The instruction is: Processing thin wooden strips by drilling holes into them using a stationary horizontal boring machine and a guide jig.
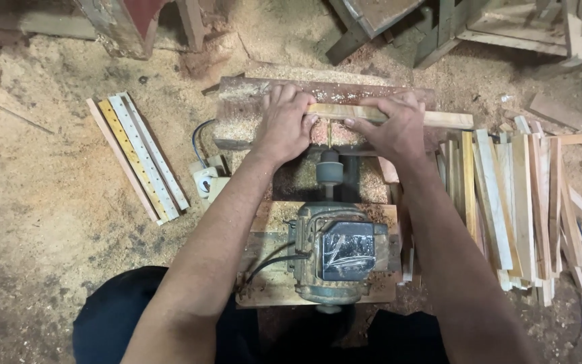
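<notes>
- Left hand presses flat on the wooden strip, fingers together.
- Right hand grips the same strip, just beside the left.
- Electric motor sits below both hands; stacked slats lie right of the right hand.

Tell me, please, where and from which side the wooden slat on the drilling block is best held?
Judging by its pose, hold the slat from above, one hand on each side of the drill chuck. It lies flat and crosswise on the block, so palms pressing down near the middle look steadiest, as the left hand and right hand do, fingers off the bit's line.
</notes>
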